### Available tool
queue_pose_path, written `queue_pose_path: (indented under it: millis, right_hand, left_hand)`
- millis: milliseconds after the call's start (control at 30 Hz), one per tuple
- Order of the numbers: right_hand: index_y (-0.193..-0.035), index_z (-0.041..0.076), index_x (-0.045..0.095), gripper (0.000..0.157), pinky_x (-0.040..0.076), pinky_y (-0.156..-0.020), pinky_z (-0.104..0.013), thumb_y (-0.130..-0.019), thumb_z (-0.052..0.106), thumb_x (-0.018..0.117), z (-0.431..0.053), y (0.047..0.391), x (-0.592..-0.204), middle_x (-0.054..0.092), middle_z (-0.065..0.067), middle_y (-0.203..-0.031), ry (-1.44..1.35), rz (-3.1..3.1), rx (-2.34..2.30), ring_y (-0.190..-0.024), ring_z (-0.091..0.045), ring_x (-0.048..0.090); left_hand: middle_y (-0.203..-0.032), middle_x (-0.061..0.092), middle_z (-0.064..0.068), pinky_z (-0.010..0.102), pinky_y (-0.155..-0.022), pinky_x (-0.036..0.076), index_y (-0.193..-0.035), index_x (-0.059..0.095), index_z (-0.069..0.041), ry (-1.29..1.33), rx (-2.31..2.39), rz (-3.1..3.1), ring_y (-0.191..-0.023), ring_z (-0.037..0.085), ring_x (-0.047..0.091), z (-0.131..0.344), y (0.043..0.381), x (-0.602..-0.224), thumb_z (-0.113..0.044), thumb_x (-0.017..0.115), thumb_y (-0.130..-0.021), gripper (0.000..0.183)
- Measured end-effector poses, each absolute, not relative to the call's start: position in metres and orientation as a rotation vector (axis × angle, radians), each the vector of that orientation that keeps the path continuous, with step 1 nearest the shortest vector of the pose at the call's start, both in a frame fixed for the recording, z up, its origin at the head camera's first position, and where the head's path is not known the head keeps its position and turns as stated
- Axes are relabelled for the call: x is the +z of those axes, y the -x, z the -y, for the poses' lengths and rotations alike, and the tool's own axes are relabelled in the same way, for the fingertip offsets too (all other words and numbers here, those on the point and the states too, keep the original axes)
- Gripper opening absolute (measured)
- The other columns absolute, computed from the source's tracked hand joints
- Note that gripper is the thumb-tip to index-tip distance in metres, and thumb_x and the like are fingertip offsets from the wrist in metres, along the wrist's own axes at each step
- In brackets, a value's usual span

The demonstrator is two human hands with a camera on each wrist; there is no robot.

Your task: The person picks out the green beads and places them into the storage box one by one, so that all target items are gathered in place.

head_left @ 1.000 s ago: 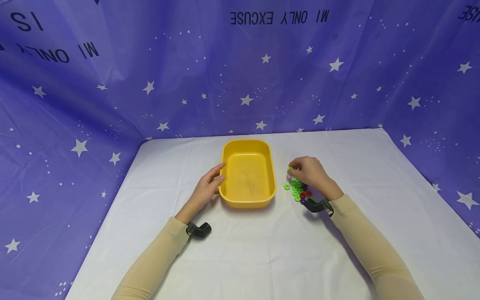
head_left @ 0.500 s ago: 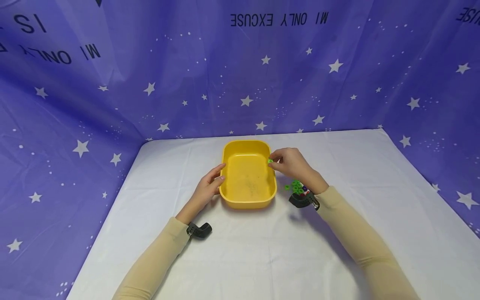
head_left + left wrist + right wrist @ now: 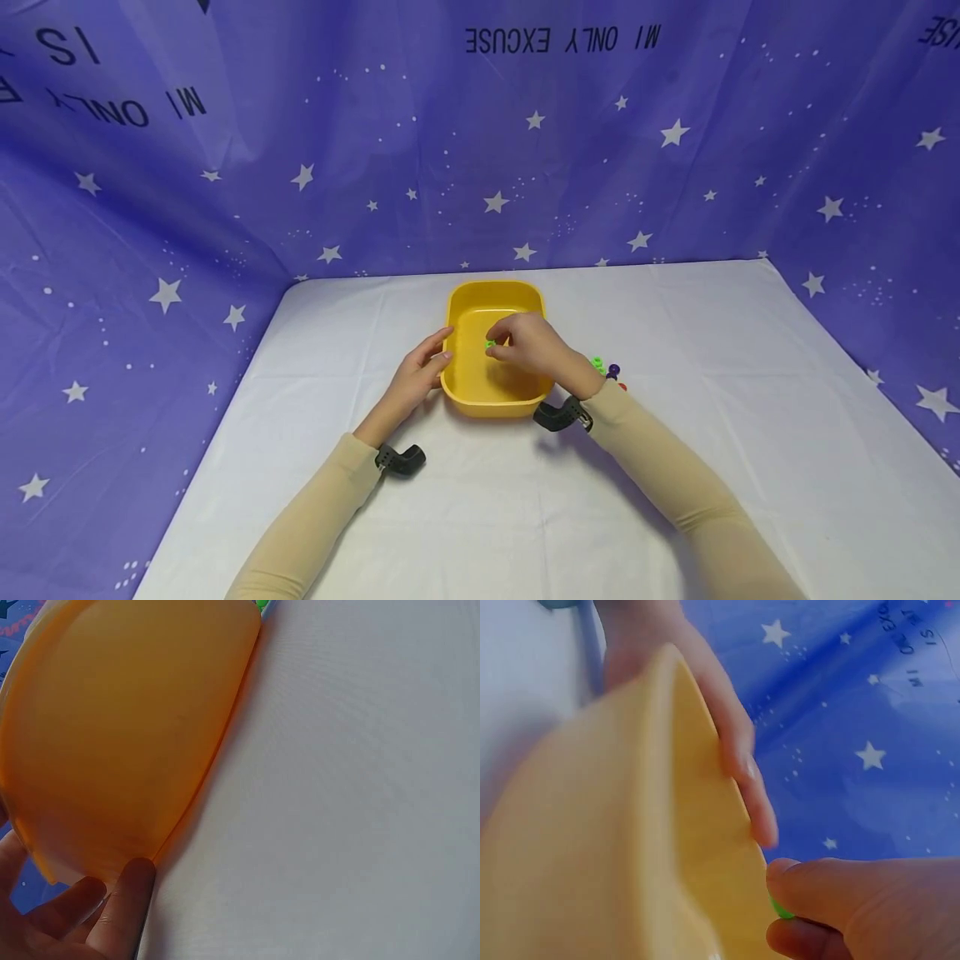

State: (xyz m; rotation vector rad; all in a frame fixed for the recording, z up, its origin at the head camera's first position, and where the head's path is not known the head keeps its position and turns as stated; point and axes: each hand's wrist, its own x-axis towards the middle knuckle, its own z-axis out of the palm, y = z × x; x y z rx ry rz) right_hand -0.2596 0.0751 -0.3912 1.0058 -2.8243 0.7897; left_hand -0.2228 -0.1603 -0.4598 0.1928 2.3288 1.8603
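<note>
Tablecloth (image 3: 480, 517) (white) under yellow tub (image 3: 459, 398), starry purple backdrop (image 3: 225, 167) behind.

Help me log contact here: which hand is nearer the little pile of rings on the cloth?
Right. The right hand pinches a green ring over the yellow tray, beside the pile of rings; the left hand rests on the tray's far side.

We see 2 arms in snug beige long sleeves (image 3: 315, 517), cuffs ending at the wrists, lower half of the frame. Each wrist has a black L-shaped camera mount (image 3: 400, 459), strapped on underside. Left hand (image 3: 411, 383) & right hand (image 3: 534, 346) bare, no gloves.
</note>
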Motion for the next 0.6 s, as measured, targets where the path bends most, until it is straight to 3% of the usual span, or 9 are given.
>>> queue_pose_path:
  millis: [600]
  right_hand:
    - [-0.102, 0.006, 0.08, 0.018, 0.061, -0.08, -0.032, -0.087, 0.017, 0.078, -0.033, 0.244, -0.415, 0.079, -0.004, -0.092, -1.106, 2.918, 0.664, -0.086, -0.017, 0.071]
  left_hand:
    - [-0.161, 0.037, 0.021, 0.033, -0.09, 0.064, -0.16, 0.035, -0.022, -0.192, 1.854, -2.312, -0.136, 0.039, 0.053, 0.16, 0.225, -0.461, -0.025, 0.049, -0.108, 0.054]
